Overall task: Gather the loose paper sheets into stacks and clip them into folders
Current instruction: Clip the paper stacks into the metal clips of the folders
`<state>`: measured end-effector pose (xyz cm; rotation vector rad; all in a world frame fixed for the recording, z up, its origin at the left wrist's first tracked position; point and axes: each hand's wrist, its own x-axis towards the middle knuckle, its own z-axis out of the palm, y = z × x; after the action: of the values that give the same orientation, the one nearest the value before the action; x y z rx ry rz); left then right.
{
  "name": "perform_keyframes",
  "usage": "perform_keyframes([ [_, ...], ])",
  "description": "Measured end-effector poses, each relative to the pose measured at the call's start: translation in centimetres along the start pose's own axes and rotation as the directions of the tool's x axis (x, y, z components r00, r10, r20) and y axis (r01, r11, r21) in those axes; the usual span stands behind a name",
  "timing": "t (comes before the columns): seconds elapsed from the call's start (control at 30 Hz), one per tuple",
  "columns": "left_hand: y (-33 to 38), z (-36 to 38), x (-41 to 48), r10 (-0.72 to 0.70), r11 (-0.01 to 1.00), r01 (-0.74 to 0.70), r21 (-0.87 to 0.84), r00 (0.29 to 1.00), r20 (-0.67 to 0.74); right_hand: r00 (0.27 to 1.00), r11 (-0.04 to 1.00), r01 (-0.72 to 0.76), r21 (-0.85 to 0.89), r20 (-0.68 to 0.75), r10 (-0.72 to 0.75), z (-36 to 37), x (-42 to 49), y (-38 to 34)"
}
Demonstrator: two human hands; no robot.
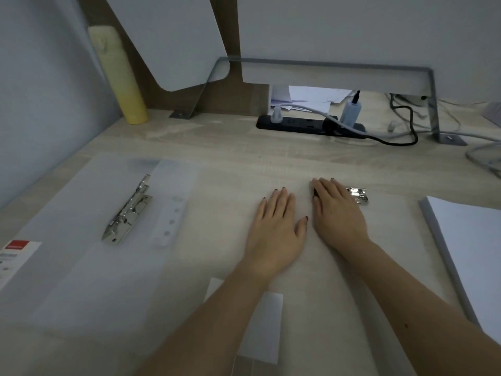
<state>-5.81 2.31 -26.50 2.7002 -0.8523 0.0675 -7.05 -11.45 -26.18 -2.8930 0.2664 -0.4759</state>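
1. At 6 o'clock, nearest to me, a white label strip (267, 328) lies under a translucent cover, between my forearms.
2. My left grip (276, 226) lies flat, palm down, on the closed translucent folder (393, 226) at the centre of the tabletop (244, 147). Its fingers are straight and slightly spread, and it has hold of nothing.
3. My right grip (336, 213) lies flat just beside it, at 3 o'clock of the left grip. Its fingers are straight and point toward 11 o'clock. They rest over one end of this folder's metal clip (358, 195), and nothing is clasped. I cannot tell whether this clip is latched.
4. The paper stack (477, 253) lies at 3 o'clock, apart from the right grip, with squared edges. No sheets are visible in either folder.
5. A second folder (81, 240) lies open at 9 o'clock. Its lever clip (127, 210) runs up the middle, and a red-and-white label (19, 253) sits at its near left corner.
6. Toward 12 o'clock, a black power strip (309, 126) with plugs and cables lies under a grey metal riser (325, 69).
7. At 11 o'clock, a yellow bottle (119, 77) stands against the wall.
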Motion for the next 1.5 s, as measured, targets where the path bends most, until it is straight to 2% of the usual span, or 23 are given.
perform_keyframes([
  [0.23,0.3,0.1,-0.2,-0.017,1.000,0.017,-0.021,1.000,-0.011,0.997,0.998,0.029,0.060,-0.072,-0.025,0.2,-0.3,0.0],
  [0.3,0.3,0.1,0.0,-0.015,0.999,0.015,-0.029,1.000,-0.016,0.993,0.994,0.007,0.108,-0.121,0.006,-0.3,-0.2,-0.2],
  [0.4,0.2,0.2,0.1,-0.026,1.000,0.025,-0.011,1.000,-0.014,0.968,0.950,-0.099,0.296,-0.192,0.161,-1.8,0.4,-0.5],
  [0.5,0.1,0.1,0.4,-0.032,0.999,0.032,0.015,0.999,0.002,0.916,0.810,-0.231,0.539,-0.160,0.367,-3.8,1.3,0.6],
  [0.57,0.1,0.1,0.4,-0.034,0.999,0.033,0.027,0.999,0.032,0.877,0.746,-0.305,0.592,-0.131,0.462,-5.4,1.1,2.2],
  [0.87,0.0,-0.8,0.6,-0.074,0.996,0.068,0.055,0.989,0.124,0.850,0.786,-0.486,0.382,-0.004,0.527,-12.5,-5.6,12.1],
  [0.97,1.1,-1.5,1.0,-0.100,0.993,0.108,-0.045,0.981,0.164,0.855,0.821,-0.502,0.271,0.010,0.519,-13.1,-8.7,13.8],
  [1.07,3.6,-2.3,2.1,-0.077,0.969,0.109,-0.224,0.986,0.147,0.851,0.842,-0.522,0.134,0.018,0.525,-13.1,-10.6,14.8],
  [1.13,5.6,-2.6,3.2,-0.101,0.896,0.161,-0.414,0.981,0.164,0.849,0.849,-0.528,0.025,0.026,0.528,-12.7,-11.7,15.2],
  [1.23,7.8,-2.9,4.9,-0.158,0.645,0.274,-0.713,0.961,0.226,0.898,0.893,-0.439,-0.100,-0.038,0.438,-11.2,-13.5,15.6],
  [1.3,9.2,-2.9,5.6,-0.182,0.530,0.248,-0.811,0.967,0.177,0.922,0.916,-0.385,-0.111,-0.100,0.375,-10.4,-14.3,16.0],
  [1.33,9.7,-2.7,5.9,-0.181,0.516,0.212,-0.830,0.974,0.136,0.923,0.920,-0.377,-0.105,-0.131,0.363,-10.1,-14.4,16.1],
  [1.37,10.2,-2.4,6.0,-0.151,0.549,0.169,-0.818,0.983,0.102,0.922,0.923,-0.372,-0.101,-0.154,0.355,-9.9,-14.5,16.2],
  [1.4,10.9,-2.1,6.0,-0.099,0.625,0.119,-0.771,0.992,0.072,0.921,0.924,-0.370,-0.099,-0.171,0.351,-9.9,-14.4,16.3],
  [1.5,12.4,-0.5,5.7,0.077,0.879,-0.028,-0.475,0.994,0.083,0.917,0.927,-0.365,-0.079,-0.203,0.344,-9.7,-14.4,16.4],
])
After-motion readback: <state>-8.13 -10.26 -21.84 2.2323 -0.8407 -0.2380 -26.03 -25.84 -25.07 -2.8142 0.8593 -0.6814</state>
